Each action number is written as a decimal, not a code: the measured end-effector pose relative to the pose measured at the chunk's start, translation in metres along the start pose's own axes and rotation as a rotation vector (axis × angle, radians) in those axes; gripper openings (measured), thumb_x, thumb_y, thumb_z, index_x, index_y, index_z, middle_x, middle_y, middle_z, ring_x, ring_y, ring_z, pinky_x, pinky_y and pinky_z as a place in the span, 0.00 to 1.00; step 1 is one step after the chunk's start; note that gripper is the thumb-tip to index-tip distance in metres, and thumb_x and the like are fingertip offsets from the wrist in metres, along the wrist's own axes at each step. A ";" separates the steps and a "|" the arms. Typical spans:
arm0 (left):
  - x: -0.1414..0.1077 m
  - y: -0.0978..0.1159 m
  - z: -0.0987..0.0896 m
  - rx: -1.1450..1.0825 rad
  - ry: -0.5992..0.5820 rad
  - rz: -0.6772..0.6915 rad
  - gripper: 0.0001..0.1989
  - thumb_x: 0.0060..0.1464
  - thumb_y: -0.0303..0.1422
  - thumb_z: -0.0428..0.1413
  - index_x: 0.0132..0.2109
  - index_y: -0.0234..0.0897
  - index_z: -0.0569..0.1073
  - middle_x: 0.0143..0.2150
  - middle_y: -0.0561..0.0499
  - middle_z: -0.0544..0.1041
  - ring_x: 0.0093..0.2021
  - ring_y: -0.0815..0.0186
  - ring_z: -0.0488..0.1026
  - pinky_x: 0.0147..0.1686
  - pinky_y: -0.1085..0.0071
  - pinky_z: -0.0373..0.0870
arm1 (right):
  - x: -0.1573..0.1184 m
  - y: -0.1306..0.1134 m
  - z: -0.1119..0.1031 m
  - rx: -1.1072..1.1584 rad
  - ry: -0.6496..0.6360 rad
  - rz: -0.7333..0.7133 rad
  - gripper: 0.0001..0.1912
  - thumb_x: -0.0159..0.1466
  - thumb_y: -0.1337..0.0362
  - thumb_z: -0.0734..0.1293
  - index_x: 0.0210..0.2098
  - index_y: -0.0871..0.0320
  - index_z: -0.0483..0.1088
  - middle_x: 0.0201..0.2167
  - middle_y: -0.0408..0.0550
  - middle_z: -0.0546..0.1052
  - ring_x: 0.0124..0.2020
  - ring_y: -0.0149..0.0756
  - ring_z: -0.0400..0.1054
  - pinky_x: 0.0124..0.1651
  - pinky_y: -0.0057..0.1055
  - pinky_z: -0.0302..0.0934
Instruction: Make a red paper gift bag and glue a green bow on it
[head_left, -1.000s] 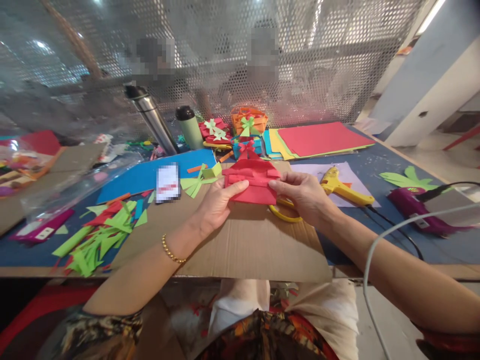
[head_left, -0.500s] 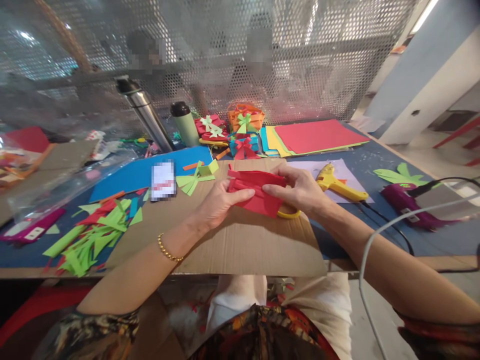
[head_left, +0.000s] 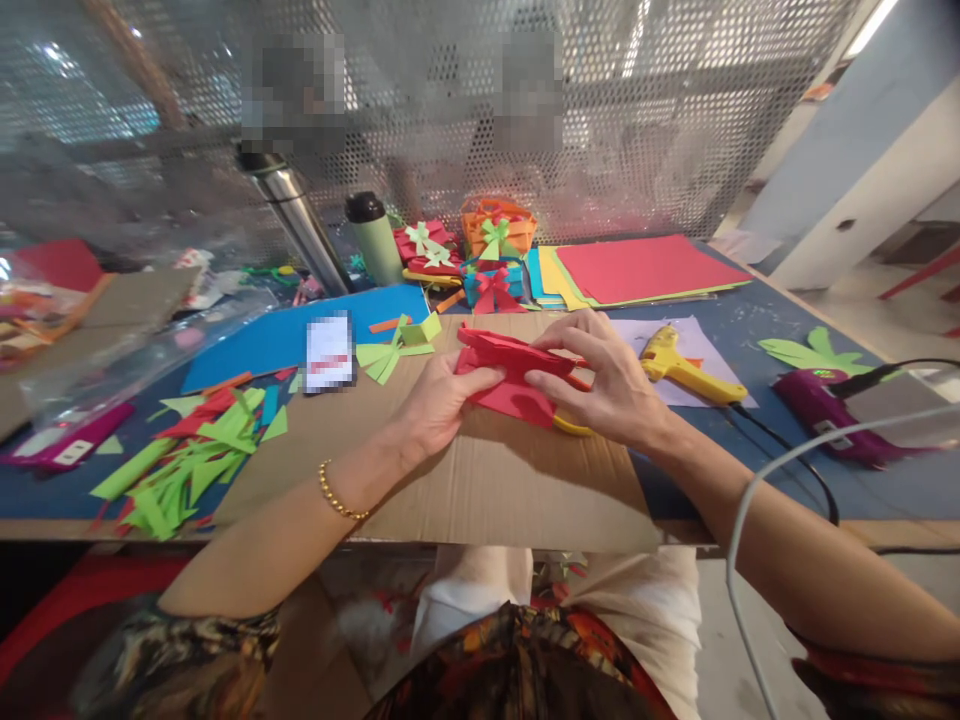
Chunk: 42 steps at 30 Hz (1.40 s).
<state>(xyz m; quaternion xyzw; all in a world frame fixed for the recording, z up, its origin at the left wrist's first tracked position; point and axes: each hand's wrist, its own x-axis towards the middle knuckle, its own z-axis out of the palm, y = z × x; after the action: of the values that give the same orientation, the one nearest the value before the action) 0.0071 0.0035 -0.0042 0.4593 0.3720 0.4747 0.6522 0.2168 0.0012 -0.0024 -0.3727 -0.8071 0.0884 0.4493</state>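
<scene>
A piece of folded red paper (head_left: 514, 385) is held over the cardboard sheet (head_left: 480, 480), its upper part creased into layers. My left hand (head_left: 439, 400) grips its left end, thumb on the near face. At the right end, my right hand (head_left: 600, 385) has its thumb against the front and its fingers over the top fold. Partly hidden below that hand is a yellow loop (head_left: 571, 425), like a scissors handle, lying on the cardboard. A yellow glue gun (head_left: 690, 370) rests on light purple paper (head_left: 626, 330) to the right.
Green paper scraps (head_left: 195, 460) and a blue sheet (head_left: 255, 340) lie left. Behind stand a steel flask (head_left: 304, 225), a green bottle (head_left: 375, 240), small paper baskets with bows (head_left: 495, 235) and stacked coloured sheets (head_left: 645, 268). A grey cable (head_left: 750, 500) crosses near my right forearm.
The red paper's upper fold has parted a little from its front. My right hand's fingers have lifted and arched over the top edge. The view has shifted slightly.
</scene>
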 end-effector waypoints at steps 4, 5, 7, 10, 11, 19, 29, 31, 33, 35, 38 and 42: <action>0.002 0.000 0.000 -0.013 0.008 -0.005 0.12 0.44 0.28 0.71 0.39 0.33 0.82 0.36 0.49 0.85 0.37 0.64 0.81 0.42 0.68 0.75 | 0.001 -0.006 -0.008 0.113 -0.102 0.051 0.26 0.73 0.40 0.61 0.41 0.53 0.80 0.39 0.51 0.78 0.43 0.44 0.72 0.48 0.43 0.65; 0.002 -0.001 0.000 -0.020 0.005 -0.013 0.12 0.44 0.27 0.71 0.39 0.33 0.82 0.36 0.48 0.85 0.38 0.63 0.81 0.43 0.68 0.76 | 0.001 -0.005 -0.008 0.134 -0.105 0.080 0.28 0.75 0.40 0.59 0.39 0.54 0.80 0.37 0.51 0.78 0.41 0.42 0.72 0.46 0.41 0.65; 0.001 -0.002 0.001 -0.038 -0.010 -0.036 0.13 0.45 0.27 0.71 0.40 0.32 0.82 0.36 0.48 0.84 0.38 0.64 0.80 0.45 0.67 0.76 | 0.001 -0.003 -0.005 0.125 -0.073 0.113 0.26 0.75 0.44 0.61 0.37 0.54 0.80 0.33 0.49 0.77 0.37 0.40 0.71 0.42 0.39 0.64; 0.000 -0.002 0.002 -0.057 -0.053 -0.059 0.14 0.44 0.28 0.71 0.40 0.32 0.81 0.36 0.49 0.84 0.37 0.65 0.79 0.46 0.67 0.75 | 0.000 0.003 0.000 0.055 -0.022 0.073 0.15 0.71 0.52 0.68 0.38 0.55 0.82 0.31 0.48 0.77 0.33 0.38 0.69 0.39 0.38 0.63; -0.001 -0.002 0.002 -0.051 -0.071 -0.060 0.14 0.43 0.28 0.71 0.40 0.32 0.81 0.36 0.50 0.84 0.37 0.66 0.78 0.45 0.67 0.75 | 0.000 0.004 0.002 0.042 -0.017 0.057 0.13 0.71 0.55 0.68 0.38 0.55 0.82 0.31 0.48 0.77 0.33 0.38 0.68 0.39 0.38 0.63; 0.000 -0.003 -0.002 0.066 -0.116 -0.022 0.14 0.43 0.26 0.65 0.41 0.33 0.79 0.35 0.51 0.82 0.37 0.67 0.76 0.42 0.71 0.71 | 0.000 0.003 0.002 0.053 0.003 0.050 0.09 0.69 0.59 0.70 0.37 0.55 0.82 0.29 0.47 0.77 0.29 0.35 0.66 0.35 0.35 0.61; 0.000 -0.004 -0.004 0.128 -0.156 0.017 0.20 0.46 0.36 0.73 0.45 0.35 0.80 0.43 0.48 0.84 0.43 0.62 0.79 0.49 0.66 0.74 | -0.002 -0.001 0.002 0.039 0.039 0.069 0.09 0.68 0.62 0.70 0.36 0.55 0.82 0.26 0.44 0.72 0.25 0.31 0.60 0.32 0.33 0.58; -0.001 -0.002 -0.004 0.138 -0.165 0.021 0.23 0.44 0.38 0.75 0.45 0.35 0.80 0.44 0.47 0.84 0.45 0.61 0.79 0.50 0.65 0.74 | -0.002 0.000 0.002 0.035 0.040 0.065 0.09 0.69 0.61 0.69 0.36 0.55 0.82 0.27 0.44 0.73 0.25 0.31 0.61 0.32 0.33 0.58; -0.002 -0.001 -0.004 0.147 -0.168 0.020 0.25 0.42 0.39 0.76 0.46 0.35 0.80 0.44 0.47 0.84 0.46 0.60 0.79 0.50 0.65 0.74 | -0.002 0.000 0.002 0.033 0.038 0.063 0.09 0.69 0.61 0.70 0.36 0.55 0.82 0.27 0.44 0.73 0.25 0.31 0.61 0.31 0.32 0.57; -0.002 0.001 -0.004 0.166 -0.161 0.018 0.26 0.41 0.39 0.77 0.46 0.35 0.80 0.44 0.47 0.84 0.46 0.60 0.79 0.49 0.65 0.74 | -0.002 0.000 0.003 0.037 0.034 0.065 0.08 0.68 0.61 0.70 0.36 0.55 0.81 0.27 0.43 0.73 0.25 0.31 0.61 0.31 0.32 0.57; -0.001 0.000 -0.006 0.189 -0.153 0.032 0.25 0.42 0.39 0.77 0.46 0.34 0.80 0.44 0.47 0.84 0.44 0.61 0.79 0.48 0.65 0.74 | -0.002 0.000 0.005 0.047 0.039 0.075 0.06 0.66 0.62 0.72 0.33 0.56 0.79 0.27 0.42 0.73 0.24 0.30 0.60 0.31 0.31 0.57; 0.000 -0.002 -0.007 0.202 -0.143 0.035 0.24 0.45 0.39 0.76 0.47 0.33 0.80 0.45 0.46 0.84 0.45 0.60 0.79 0.48 0.65 0.74 | -0.002 0.000 0.006 0.068 0.028 0.091 0.07 0.64 0.63 0.72 0.30 0.55 0.74 0.26 0.42 0.74 0.24 0.30 0.60 0.31 0.31 0.56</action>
<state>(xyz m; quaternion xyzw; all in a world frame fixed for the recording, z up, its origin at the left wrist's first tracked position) 0.0015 0.0049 -0.0078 0.5620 0.3623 0.4121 0.6190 0.2125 0.0007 -0.0070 -0.3947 -0.7796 0.1308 0.4683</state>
